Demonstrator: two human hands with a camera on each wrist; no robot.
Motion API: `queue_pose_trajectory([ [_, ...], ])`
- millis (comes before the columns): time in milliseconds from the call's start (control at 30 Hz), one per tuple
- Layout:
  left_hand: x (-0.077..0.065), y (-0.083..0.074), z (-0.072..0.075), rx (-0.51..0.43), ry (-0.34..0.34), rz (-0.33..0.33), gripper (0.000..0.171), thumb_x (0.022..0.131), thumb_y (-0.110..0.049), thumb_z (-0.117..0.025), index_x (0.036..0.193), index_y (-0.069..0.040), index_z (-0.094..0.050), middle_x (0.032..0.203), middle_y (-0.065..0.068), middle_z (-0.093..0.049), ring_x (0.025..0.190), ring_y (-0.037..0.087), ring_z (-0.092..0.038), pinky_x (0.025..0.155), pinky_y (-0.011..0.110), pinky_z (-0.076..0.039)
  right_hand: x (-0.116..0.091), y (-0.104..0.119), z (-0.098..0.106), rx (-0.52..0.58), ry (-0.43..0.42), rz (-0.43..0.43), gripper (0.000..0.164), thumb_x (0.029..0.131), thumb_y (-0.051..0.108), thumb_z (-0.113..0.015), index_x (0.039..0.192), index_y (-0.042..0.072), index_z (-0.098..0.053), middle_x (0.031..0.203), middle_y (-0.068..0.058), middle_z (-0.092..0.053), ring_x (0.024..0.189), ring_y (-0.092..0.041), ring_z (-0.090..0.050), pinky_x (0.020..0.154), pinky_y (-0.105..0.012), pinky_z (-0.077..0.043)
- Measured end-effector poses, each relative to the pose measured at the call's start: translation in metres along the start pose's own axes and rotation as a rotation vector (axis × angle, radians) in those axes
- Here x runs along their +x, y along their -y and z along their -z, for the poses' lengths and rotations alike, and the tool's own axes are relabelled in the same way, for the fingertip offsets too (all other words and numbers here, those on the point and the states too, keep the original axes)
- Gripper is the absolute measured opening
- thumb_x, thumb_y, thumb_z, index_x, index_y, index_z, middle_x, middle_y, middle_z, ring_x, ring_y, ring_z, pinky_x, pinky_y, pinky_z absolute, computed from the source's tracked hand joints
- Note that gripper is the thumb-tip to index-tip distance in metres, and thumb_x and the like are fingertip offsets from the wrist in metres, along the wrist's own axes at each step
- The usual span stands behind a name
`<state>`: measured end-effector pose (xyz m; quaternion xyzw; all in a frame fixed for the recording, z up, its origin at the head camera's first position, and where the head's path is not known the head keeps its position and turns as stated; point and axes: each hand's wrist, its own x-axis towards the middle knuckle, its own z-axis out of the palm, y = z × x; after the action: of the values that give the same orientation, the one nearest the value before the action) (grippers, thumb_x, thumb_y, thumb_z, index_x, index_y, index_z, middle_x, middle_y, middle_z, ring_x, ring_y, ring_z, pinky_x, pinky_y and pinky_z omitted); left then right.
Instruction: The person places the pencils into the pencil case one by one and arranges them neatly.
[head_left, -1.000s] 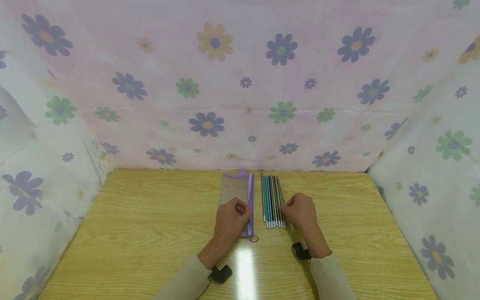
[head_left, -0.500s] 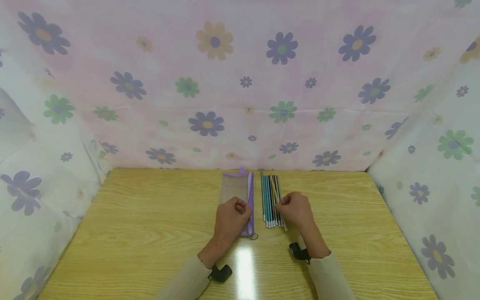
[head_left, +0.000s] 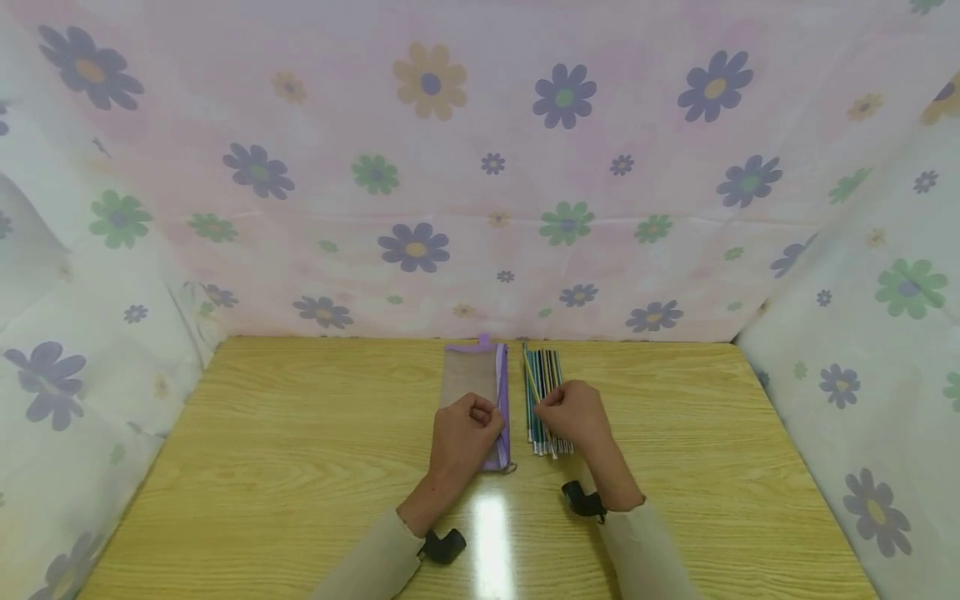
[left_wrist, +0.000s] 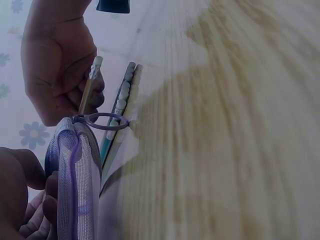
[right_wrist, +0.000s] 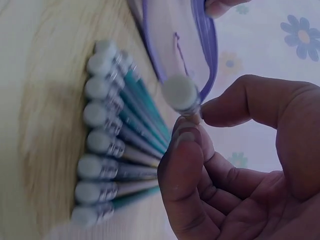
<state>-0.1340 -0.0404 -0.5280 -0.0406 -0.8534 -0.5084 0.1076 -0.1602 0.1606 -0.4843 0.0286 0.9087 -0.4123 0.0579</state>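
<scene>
A mesh pencil pouch (head_left: 468, 371) with a purple zip edge lies at the table's far middle. My left hand (head_left: 463, 433) pinches its zip side, and in the right wrist view the purple-rimmed mouth (right_wrist: 214, 60) gapes. My right hand (head_left: 583, 417) pinches a yellow pencil (head_left: 531, 375) between thumb and fingers. Its white eraser (right_wrist: 180, 92) faces the right wrist camera; the pencil slants over the others, point end away from me. Beneath it, several teal, dark and yellowish pencils (right_wrist: 142, 120) lie side by side, right of the pouch, erasers towards me.
A metal ring (left_wrist: 107, 121) hangs at the pouch's near corner. The wood-grain table (head_left: 300, 467) meets a flowered cloth (head_left: 480, 192) right behind the pouch and pencils. Cloth also stands along both sides. A black wrist camera (head_left: 581, 498) sits on the right wrist.
My right hand has moved left with the yellow pencil, from the right end of the row to across its left side, nearer the pouch. My left hand stays nearly still on the pouch.
</scene>
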Motion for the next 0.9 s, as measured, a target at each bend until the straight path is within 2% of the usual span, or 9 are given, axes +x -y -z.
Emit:
queue_pose_trajectory([
  [233, 0.000, 0.002, -0.001, -0.016, 0.006, 0.010, 0.006, 0.091, -0.014, -0.075, 0.085, -0.016, -0.073, 0.068, -0.009, -0.068, 0.056, 0.002, -0.063, 0.053, 0.023, -0.054, 0.004, 0.010, -0.010, 0.022, 0.020, -0.013, 0.010, 0.085, 0.014, -0.078, 0.080, 0.006, -0.076, 0.075, -0.005, -0.071, 0.063, -0.018, -0.062, 0.058, -0.031, -0.051],
  [467, 0.000, 0.002, -0.002, -0.026, 0.010, 0.006, 0.006, 0.092, -0.013, -0.076, 0.086, -0.014, -0.073, 0.069, -0.008, -0.069, 0.055, 0.002, -0.063, 0.052, 0.023, -0.054, 0.002, 0.015, -0.018, 0.089, 0.050, -0.005, 0.009, 0.085, 0.012, -0.076, 0.084, 0.003, -0.078, 0.073, -0.006, -0.071, 0.061, -0.019, -0.064, 0.057, -0.032, -0.054],
  [900, 0.001, 0.001, -0.002, -0.046, 0.013, -0.012, 0.007, 0.092, -0.013, -0.076, 0.086, -0.014, -0.073, 0.070, -0.008, -0.070, 0.057, 0.001, -0.064, 0.055, 0.023, -0.056, 0.008, 0.012, -0.031, 0.205, 0.021, 0.005, 0.013, 0.084, 0.011, -0.070, 0.084, 0.002, -0.079, 0.068, -0.006, -0.073, 0.054, -0.019, -0.068, 0.053, -0.030, -0.055],
])
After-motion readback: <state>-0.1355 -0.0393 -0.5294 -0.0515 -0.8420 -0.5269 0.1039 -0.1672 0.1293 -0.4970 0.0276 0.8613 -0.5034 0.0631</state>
